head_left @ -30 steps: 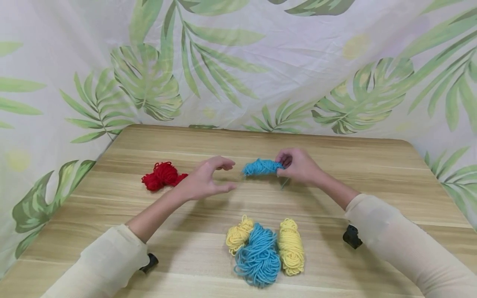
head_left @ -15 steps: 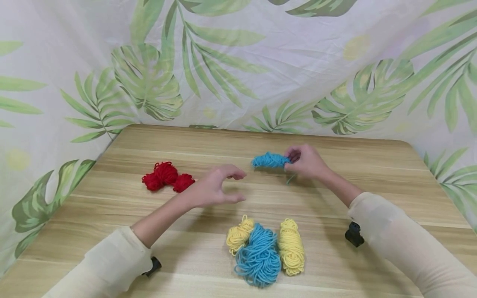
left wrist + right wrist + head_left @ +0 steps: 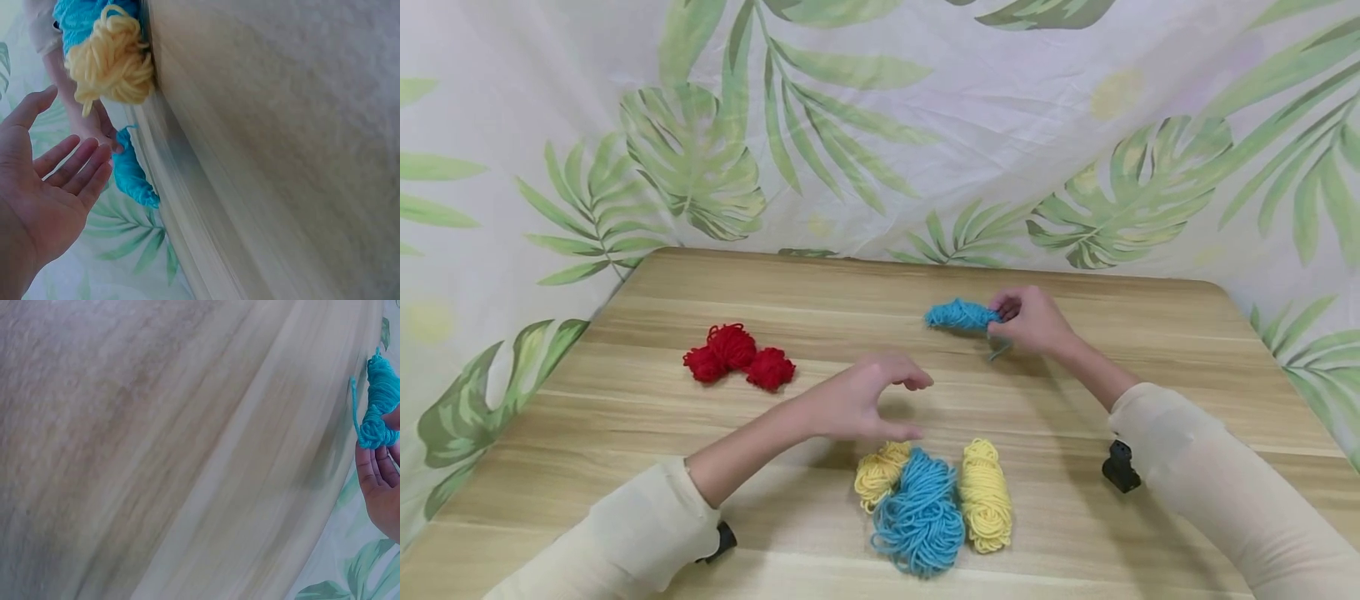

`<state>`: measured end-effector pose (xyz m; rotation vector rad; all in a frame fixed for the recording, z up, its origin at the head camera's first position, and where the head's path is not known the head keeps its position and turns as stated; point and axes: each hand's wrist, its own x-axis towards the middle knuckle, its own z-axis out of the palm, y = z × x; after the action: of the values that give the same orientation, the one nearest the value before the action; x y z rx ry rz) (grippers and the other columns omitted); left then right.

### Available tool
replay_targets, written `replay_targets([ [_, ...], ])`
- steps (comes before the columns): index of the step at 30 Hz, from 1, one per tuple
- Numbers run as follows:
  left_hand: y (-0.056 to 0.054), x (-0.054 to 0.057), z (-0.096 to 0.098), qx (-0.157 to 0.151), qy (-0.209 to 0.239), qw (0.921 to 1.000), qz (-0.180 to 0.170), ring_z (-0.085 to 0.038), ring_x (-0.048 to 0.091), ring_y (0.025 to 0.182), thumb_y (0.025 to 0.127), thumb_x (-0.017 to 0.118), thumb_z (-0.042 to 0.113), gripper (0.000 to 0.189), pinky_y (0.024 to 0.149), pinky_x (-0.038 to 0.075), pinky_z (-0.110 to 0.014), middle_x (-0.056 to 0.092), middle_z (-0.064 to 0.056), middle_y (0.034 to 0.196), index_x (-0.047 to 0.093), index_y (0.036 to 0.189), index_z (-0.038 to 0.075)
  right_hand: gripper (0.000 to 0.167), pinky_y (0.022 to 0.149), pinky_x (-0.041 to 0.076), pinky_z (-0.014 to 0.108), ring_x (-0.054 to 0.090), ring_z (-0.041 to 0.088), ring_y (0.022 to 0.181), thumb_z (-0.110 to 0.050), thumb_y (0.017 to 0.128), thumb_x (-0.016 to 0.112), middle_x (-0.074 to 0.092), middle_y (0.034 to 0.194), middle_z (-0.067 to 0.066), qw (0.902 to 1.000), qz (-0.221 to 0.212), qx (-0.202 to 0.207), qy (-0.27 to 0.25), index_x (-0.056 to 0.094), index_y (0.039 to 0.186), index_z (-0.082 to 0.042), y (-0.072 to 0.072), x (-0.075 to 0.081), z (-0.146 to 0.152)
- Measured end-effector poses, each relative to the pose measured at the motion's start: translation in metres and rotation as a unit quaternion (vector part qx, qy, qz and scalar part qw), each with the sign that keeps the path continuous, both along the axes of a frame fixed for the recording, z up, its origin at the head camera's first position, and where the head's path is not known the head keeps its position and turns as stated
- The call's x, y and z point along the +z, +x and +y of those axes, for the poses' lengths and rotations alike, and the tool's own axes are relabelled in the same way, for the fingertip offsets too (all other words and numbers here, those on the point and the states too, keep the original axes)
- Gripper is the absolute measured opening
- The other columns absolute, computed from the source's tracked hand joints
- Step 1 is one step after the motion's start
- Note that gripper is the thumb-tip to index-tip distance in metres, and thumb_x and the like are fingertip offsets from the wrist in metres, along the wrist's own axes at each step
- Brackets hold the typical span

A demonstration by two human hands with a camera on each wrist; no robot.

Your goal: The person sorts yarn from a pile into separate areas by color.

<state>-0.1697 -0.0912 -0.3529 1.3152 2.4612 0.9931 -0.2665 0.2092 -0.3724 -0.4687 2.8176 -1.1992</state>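
Observation:
My right hand (image 3: pixel 1032 321) pinches the right end of a small blue yarn skein (image 3: pixel 961 315) towards the back of the table. A loose strand dangles from that end, and in the right wrist view the blue skein (image 3: pixel 381 400) shows between thumb and fingers. My left hand (image 3: pixel 868 398) holds nothing, its thumb and fingers spread apart, just behind the front yarn group. Closest to it is a small yellow yarn ball (image 3: pixel 882 477), which touches a larger blue yarn bundle (image 3: pixel 919 515). To that bundle's right lies a long yellow skein (image 3: pixel 986 497).
Red yarn balls (image 3: pixel 730 348) lie at the left of the wooden table (image 3: pixel 625 400), one of them (image 3: pixel 770 368) slightly apart from the others. Behind the table hangs a leaf-patterned cloth (image 3: pixel 865 125).
The right hand has carried the small blue skein to the right and back. My left hand has moved right and nearer, uncovering the right-hand red ball. The other yarn stays put.

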Motion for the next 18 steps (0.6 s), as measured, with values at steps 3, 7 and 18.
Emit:
replay_targets([
  [3,0.0024,0.0006,0.0035,-0.012,-0.007,0.9999,-0.005,-0.025,0.063,0.113,0.087,0.084,0.022,0.054,0.101,0.053,-0.044,0.069,-0.014,0.121,0.065,0.130,-0.004,0.020,0.077,0.051,0.025,0.065,0.027,0.089,-0.002,0.086,0.076,0.070,0.096,0.018,1.0000,-0.001,-0.008,0.000,0.070,0.103,0.008,-0.0010,-0.0004,0.0030],
  [7,0.0042,-0.0001,0.0060,-0.036,-0.009,0.9993,-0.003,-0.023,0.063,0.112,0.088,0.083,0.022,0.053,0.099,0.054,-0.040,0.069,-0.014,0.120,0.065,0.129,-0.004,0.022,0.079,0.052,0.026,0.065,0.029,0.092,-0.001,0.087,0.076,0.070,0.098,0.020,0.9998,-0.007,-0.020,-0.002,0.069,0.105,0.009,-0.0012,-0.0005,0.0055],
  [18,0.0099,-0.0003,0.0096,-0.101,-0.031,0.9933,-0.047,-0.019,0.065,0.111,0.089,0.084,0.029,0.053,0.100,0.054,-0.033,0.070,-0.011,0.121,0.067,0.129,-0.002,0.022,0.083,0.054,0.036,0.066,0.033,0.095,-0.005,0.091,0.073,0.070,0.102,0.022,0.9982,-0.006,-0.058,0.012,0.068,0.108,0.009,-0.0022,-0.0024,0.0091],
])
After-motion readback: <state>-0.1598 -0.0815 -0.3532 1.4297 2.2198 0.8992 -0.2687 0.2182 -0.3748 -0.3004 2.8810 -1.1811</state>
